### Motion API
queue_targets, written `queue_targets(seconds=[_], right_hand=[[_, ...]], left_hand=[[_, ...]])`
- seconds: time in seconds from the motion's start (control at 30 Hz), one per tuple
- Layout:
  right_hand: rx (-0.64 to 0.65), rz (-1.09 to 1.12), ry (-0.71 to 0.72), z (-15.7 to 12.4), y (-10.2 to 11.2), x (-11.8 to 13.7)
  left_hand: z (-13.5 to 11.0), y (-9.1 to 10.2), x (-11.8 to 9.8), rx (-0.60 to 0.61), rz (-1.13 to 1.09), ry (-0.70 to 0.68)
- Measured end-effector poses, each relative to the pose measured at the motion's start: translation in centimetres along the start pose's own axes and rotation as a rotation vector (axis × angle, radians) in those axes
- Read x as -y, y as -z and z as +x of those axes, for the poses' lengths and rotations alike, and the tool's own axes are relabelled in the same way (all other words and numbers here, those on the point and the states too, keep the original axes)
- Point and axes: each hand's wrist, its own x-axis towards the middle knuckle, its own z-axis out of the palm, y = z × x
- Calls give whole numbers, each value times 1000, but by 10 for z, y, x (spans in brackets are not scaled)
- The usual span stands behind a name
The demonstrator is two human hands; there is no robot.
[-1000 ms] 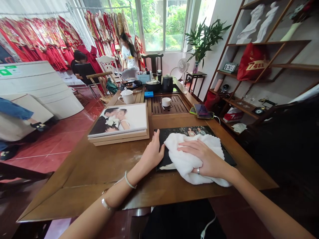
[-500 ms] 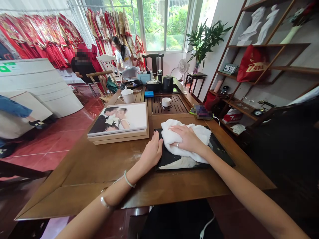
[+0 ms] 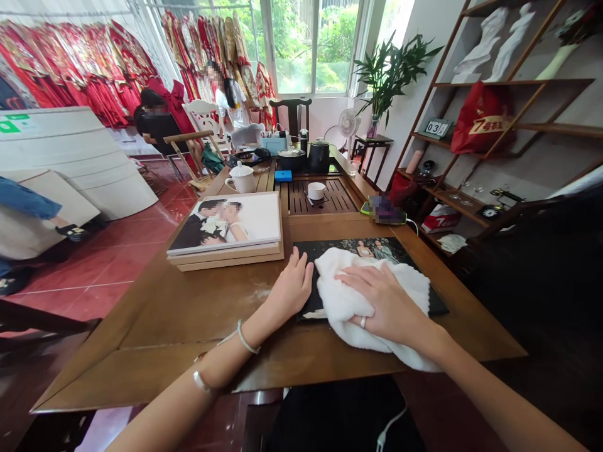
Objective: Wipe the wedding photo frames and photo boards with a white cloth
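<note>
A dark photo panel (image 3: pixel 398 251) lies flat on the wooden table (image 3: pixel 188 320), with two small figures showing near its far edge. Over its middle and near edge spreads a bunched white cloth (image 3: pixel 339 307). My right hand (image 3: pixel 377 298), wearing a ring, presses down on this cloth with its fingers curled into the folds. Along the panel's left edge rests my left hand (image 3: pixel 294 282), fingers stretched out and holding nothing. The cloth hides much of the picture.
Left of the panel lies a stack of boards topped by a wedding photo (image 3: pixel 226 223). Farther back are a lidded white mug (image 3: pixel 242 177), a slatted tea tray (image 3: pixel 346 199) with a white cup (image 3: pixel 316 190), and a phone (image 3: pixel 386 210) on a cable. Two people are in the background.
My right hand and the cloth have slid toward me and right, past the panel's near edge. The panel's far part with the figures now shows. My left hand stays at the panel's left edge.
</note>
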Motion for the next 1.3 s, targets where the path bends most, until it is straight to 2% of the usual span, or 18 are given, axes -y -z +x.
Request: queue_targets(seconds=[0.1,0.27,0.47,0.67,0.83,1.03,1.17,1.3], right_hand=[[-24,-52,-101,10,2,-13],[-28,-42,-95,45,-2,-24],[-30,-8,5,82,-14,-18],[-4,26,108,92,-18,-7],[-1,75,154,77,-17,11],[-6,87,131,28,-8,15],[1,114,123,-10,3,-5],[-65,104,70,-33,10,-45]], left_hand=[[-1,-3,2,-31,73,-31],[-2,-7,6,-105,129,-61],[-3,-5,4,-142,-27,-66],[-6,4,-6,-109,-162,-86],[-9,8,-9,-61,-125,-47],[-10,12,-11,-26,-36,-82],[-10,6,-7,-48,75,-92],[-10,-2,0,-62,125,-118]])
